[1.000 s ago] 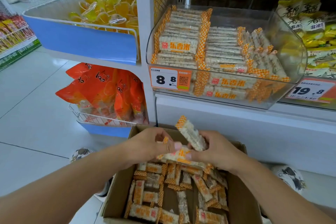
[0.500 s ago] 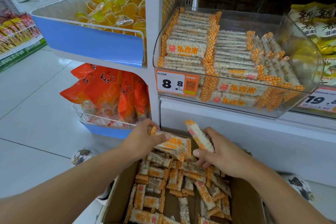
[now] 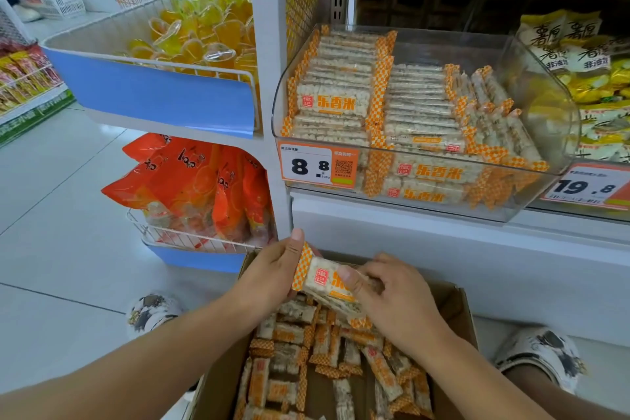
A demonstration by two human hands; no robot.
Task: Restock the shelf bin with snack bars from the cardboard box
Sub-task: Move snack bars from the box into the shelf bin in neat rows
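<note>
A small stack of white snack bars [image 3: 322, 280] with orange checkered ends is held between both hands just above the open cardboard box [image 3: 458, 305]. My left hand [image 3: 272, 274] grips the stack's left end, thumb pointing up. My right hand [image 3: 397, 297] covers its right end from above. Several loose bars [image 3: 306, 365] lie jumbled in the box. The clear shelf bin [image 3: 552, 119] stands above and beyond, holding neat rows of the same bars, with a gap at its right side.
An 8.8 price tag [image 3: 318, 165] sticks to the bin front. Orange bags [image 3: 191, 181] fill a wire basket at lower left, yellow jelly cups [image 3: 201, 34] the one above. Yellow packets [image 3: 586, 78] sit right of the bin. Patterned shoes [image 3: 542, 351] flank the box.
The two hands came together: the single bar the right hand held upright now lies on the left hand's bars as one stack, lifted slightly above the box.
</note>
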